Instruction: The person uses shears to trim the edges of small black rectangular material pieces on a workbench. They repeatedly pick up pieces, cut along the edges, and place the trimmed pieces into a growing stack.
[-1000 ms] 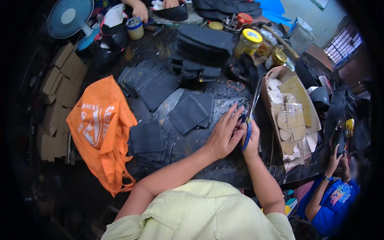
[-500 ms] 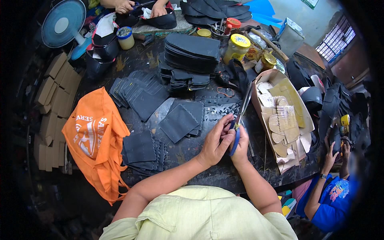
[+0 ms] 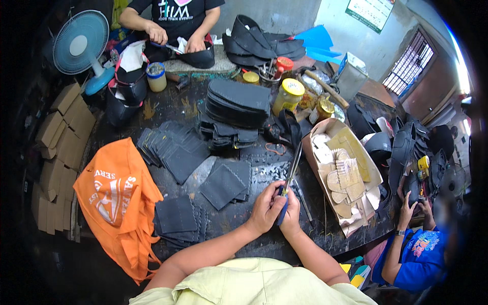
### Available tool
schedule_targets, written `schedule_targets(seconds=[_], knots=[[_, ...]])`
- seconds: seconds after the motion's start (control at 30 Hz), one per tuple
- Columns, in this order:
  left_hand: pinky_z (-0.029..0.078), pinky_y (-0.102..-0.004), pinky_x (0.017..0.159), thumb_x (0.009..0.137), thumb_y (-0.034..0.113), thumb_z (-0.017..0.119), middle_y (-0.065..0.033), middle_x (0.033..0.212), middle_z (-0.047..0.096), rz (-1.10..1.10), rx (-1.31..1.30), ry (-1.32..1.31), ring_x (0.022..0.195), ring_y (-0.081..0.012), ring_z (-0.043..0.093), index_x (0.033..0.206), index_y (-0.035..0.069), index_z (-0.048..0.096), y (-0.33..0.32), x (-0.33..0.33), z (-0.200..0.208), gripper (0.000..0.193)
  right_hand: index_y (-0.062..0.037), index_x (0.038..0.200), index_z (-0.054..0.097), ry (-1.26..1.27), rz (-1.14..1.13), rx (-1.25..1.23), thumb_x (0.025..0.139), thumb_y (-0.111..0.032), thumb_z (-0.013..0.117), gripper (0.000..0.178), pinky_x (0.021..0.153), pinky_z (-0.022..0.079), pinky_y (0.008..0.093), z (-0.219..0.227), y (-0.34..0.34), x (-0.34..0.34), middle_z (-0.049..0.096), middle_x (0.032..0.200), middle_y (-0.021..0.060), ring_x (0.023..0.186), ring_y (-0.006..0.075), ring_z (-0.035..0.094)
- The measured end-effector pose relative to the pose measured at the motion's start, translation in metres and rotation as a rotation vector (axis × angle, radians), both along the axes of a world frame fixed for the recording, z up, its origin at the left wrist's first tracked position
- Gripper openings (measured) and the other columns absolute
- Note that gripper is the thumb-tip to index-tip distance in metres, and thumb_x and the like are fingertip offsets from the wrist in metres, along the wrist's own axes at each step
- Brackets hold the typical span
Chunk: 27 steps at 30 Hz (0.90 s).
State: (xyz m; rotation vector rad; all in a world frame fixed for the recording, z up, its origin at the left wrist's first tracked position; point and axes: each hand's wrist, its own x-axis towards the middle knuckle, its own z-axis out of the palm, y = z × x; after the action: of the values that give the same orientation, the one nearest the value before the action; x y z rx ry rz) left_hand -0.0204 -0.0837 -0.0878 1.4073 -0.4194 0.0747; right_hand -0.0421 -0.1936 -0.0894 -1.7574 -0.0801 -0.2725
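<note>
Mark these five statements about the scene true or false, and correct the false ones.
1. The scissors have blue handles. True.
2. The cloth bag is green. False: the cloth bag is orange.
3. The open cardboard box lies right of the scissors. True.
4. The fan stands at lower right. False: the fan is at upper left.
5. The scissors' blades point down the picture. False: from the right hand, they point up.

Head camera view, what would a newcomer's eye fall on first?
Probably the bright orange bag at the left edge of the dark table. Next, perhaps, the blue-handled scissors in the right hand, near the middle, blades pointing away from the wearer. The blue fan at upper left may also stand out.
</note>
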Motion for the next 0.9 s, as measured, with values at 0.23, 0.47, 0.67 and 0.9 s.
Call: schedule_targets(seconds=[0.23,0.47,0.67,0.9], knots=[[0.045,-0.0304,0.080,0.098,0.041,0.051,-0.0101,0.097,0.058,-0.062,0.057,0.038,0.088,-0.0171,0.055,0.127,-0.002,0.048,0.007,-0.001,-0.001,0.052,0.0022,0.110,0.057,-0.003,0.001,-0.004,0.094,-0.030,0.059,0.036,0.071,0.049,0.0307,-0.004,-0.001,0.002,0.061,0.085,0.0087,0.077,0.0174,0.060],[0.046,-0.0334,0.087,0.098,0.038,0.054,-0.0167,0.104,0.060,-0.066,-0.044,0.029,0.096,-0.0231,0.059,0.127,-0.004,0.048,-0.002,0.003,-0.010,0.051,-0.0008,0.097,0.057,0.011,-0.005,0.029,0.093,-0.031,0.061,0.031,0.068,0.049,0.0305,0.002,-0.003,0.004,0.061,0.081,0.0083,0.073,0.0156,0.059],[0.037,-0.0346,0.105,0.099,0.051,0.046,-0.0181,0.129,0.053,-0.205,0.032,0.124,0.121,-0.0235,0.051,0.135,-0.005,0.041,0.004,0.005,-0.003,0.067,-0.0014,0.096,0.056,0.007,0.008,0.036,0.091,-0.039,0.062,0.039,0.065,0.046,0.0304,0.003,-0.006,0.006,0.056,0.079,0.0086,0.069,0.0161,0.054],[0.036,-0.0369,0.107,0.097,0.056,0.047,-0.0221,0.132,0.050,-0.234,0.008,0.172,0.125,-0.0266,0.049,0.137,-0.006,0.038,0.002,0.006,-0.003,0.074,-0.0005,0.094,0.057,0.069,0.003,0.074,0.089,-0.035,0.064,0.036,0.063,0.046,0.0315,0.001,-0.008,0.006,0.057,0.079,0.0110,0.069,0.0198,0.056]])
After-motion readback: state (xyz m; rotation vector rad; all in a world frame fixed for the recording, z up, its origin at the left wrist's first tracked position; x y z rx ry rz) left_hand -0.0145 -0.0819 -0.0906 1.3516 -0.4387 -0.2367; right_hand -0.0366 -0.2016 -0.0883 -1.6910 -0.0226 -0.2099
